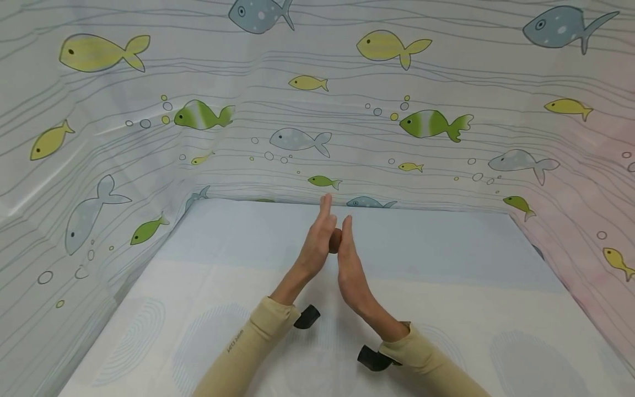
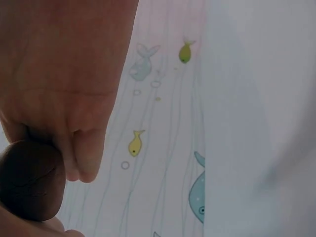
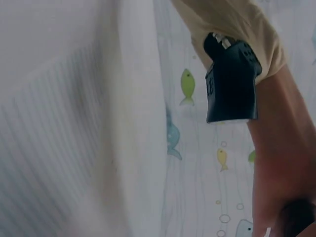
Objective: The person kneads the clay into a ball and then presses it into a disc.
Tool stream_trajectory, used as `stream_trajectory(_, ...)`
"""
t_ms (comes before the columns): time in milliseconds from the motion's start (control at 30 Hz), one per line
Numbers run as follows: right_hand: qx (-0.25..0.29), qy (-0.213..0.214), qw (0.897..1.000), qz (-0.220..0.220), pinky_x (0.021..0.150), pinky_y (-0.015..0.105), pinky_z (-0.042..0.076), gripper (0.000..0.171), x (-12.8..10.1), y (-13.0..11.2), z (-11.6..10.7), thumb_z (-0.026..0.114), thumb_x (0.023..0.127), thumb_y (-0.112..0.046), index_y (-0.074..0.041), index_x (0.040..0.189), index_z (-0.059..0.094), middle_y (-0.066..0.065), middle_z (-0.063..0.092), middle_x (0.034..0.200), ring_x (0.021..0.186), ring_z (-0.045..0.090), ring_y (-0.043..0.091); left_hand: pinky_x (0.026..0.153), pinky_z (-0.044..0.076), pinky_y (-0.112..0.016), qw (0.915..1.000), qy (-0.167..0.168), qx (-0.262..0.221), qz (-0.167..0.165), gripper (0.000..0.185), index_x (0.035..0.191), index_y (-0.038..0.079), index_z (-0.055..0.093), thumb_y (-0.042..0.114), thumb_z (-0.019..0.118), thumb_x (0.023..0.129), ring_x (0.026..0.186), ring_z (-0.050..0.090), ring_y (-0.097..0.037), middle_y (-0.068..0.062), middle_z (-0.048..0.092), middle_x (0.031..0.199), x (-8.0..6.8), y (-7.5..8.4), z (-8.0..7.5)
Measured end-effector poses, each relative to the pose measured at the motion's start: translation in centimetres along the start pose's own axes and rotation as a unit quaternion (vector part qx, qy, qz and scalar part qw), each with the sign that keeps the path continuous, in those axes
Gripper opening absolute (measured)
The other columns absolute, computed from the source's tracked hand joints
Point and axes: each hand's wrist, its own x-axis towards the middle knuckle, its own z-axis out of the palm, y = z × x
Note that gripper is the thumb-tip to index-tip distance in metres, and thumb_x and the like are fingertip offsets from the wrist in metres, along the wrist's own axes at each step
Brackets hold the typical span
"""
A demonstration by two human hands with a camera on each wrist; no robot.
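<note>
My left hand (image 1: 317, 242) and right hand (image 1: 349, 264) are raised above the table with their palms facing each other. Their fingers are straight and point away from me. A small brown lump (image 1: 335, 241), rounded like a ball, is pressed between the two palms. In the left wrist view the brown lump (image 2: 29, 185) fills the lower left corner, tight against skin. The right wrist view shows the left forearm in a beige sleeve (image 3: 237, 24), and the lump (image 3: 296, 215) shows dimly at the bottom right.
A pale blue and white cloth (image 1: 446, 309) covers the table. Curtain walls printed with fish (image 1: 297, 110) close it in at the left, back and right. Black wrist cameras (image 1: 307, 317) (image 1: 374, 358) sit under both cuffs.
</note>
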Motion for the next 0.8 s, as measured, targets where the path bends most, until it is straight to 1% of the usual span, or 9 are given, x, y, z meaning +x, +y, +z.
stream_trajectory(67,0.007,-0.007,1.000,0.005,0.120,0.054,0.003,0.057,-0.3,-0.1,0.3,0.013,0.111,-0.032,-0.012,0.158,-0.011,0.002,-0.005,0.165,0.151,0.000,0.019,0.122,0.003,-0.043,1.0000,0.000,-0.008,-0.005,0.065,0.159,0.006,0.006,0.038,0.024,0.106,0.151,-0.005,-0.010,-0.003,-0.003,0.166,0.1,-0.4,-0.2)
stream_trajectory(167,0.014,-0.016,1.000,0.010,0.120,0.054,0.002,0.057,-0.7,-0.3,0.8,0.012,0.110,-0.032,-0.011,0.157,-0.012,-0.002,-0.012,0.165,0.151,-0.006,0.018,0.123,0.002,-0.042,0.9997,0.000,-0.018,-0.018,0.065,0.159,0.008,0.005,0.039,0.024,0.106,0.151,-0.005,-0.010,-0.002,-0.003,0.166,0.2,-1.0,-0.5)
stream_trajectory(300,0.013,-0.025,0.999,0.016,0.121,0.053,0.000,0.057,-1.2,-0.6,1.3,0.012,0.110,-0.033,-0.011,0.157,-0.012,-0.001,-0.014,0.164,0.151,-0.010,0.018,0.123,0.003,-0.042,0.9990,0.001,-0.027,-0.036,0.066,0.159,0.006,0.005,0.039,0.024,0.105,0.151,-0.004,-0.012,-0.003,-0.001,0.166,0.2,-1.6,-0.8)
stream_trajectory(400,0.006,-0.026,1.000,0.016,0.121,0.053,0.000,0.057,-1.4,-0.9,1.6,0.012,0.110,-0.032,-0.011,0.157,-0.011,0.000,-0.013,0.165,0.152,-0.011,0.019,0.123,0.002,-0.041,0.9983,-0.003,-0.034,-0.047,0.068,0.159,0.005,0.005,0.042,0.023,0.105,0.151,-0.003,-0.012,-0.002,-0.001,0.166,0.0,-2.2,-0.9)
stream_trajectory(500,-0.001,-0.019,1.000,0.009,0.121,0.052,0.000,0.056,-1.3,-1.0,1.7,0.012,0.111,-0.031,-0.010,0.158,-0.010,0.001,-0.012,0.165,0.152,-0.010,0.020,0.123,0.003,-0.042,0.9976,-0.009,-0.044,-0.051,0.069,0.159,0.004,0.004,0.044,0.022,0.105,0.151,-0.003,-0.012,-0.003,-0.001,0.166,-0.2,-2.7,-0.8)
stream_trajectory(633,-0.012,-0.004,1.000,0.000,0.121,0.052,0.000,0.056,-1.0,-1.0,1.6,0.014,0.111,-0.029,-0.008,0.158,-0.009,0.001,-0.012,0.165,0.152,-0.009,0.019,0.122,0.002,-0.043,0.9970,-0.019,-0.054,-0.051,0.067,0.158,0.003,0.005,0.041,0.021,0.105,0.152,-0.003,-0.013,-0.004,-0.002,0.166,-0.6,-3.0,-0.4)
stream_trajectory(800,-0.022,0.006,1.000,-0.004,0.121,0.051,0.000,0.057,-0.5,-1.0,1.3,0.015,0.111,-0.030,-0.010,0.158,-0.008,0.001,-0.011,0.165,0.152,-0.009,0.018,0.122,0.002,-0.044,0.9968,-0.023,-0.061,-0.046,0.066,0.158,0.002,0.007,0.039,0.023,0.106,0.152,-0.003,-0.015,-0.006,0.000,0.166,-0.9,-2.7,0.0)
